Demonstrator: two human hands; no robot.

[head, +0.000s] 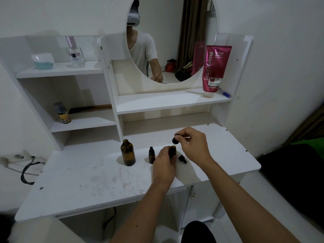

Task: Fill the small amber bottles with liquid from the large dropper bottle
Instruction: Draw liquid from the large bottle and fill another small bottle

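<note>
Filling step: left hand gripping open small amber bottle; right hand pinching dropper above it. Next: aligning tip with mouth.

Pretty clearly someone's bedroom at home, at a white dressing table pushed against plain white walls. There's a round mirror set into the back panel, with open shelves beside and under it. On the top left shelf sit a clear perfume bottle and a white jar; the shelf below has a small spray can and a comb. A pink body serum tube stands at the right end of the shelf under the mirror. The mirror reflects brown curtains and bags on the floor. A power strip hangs off the surface's left edge, very lived-in.
</note>
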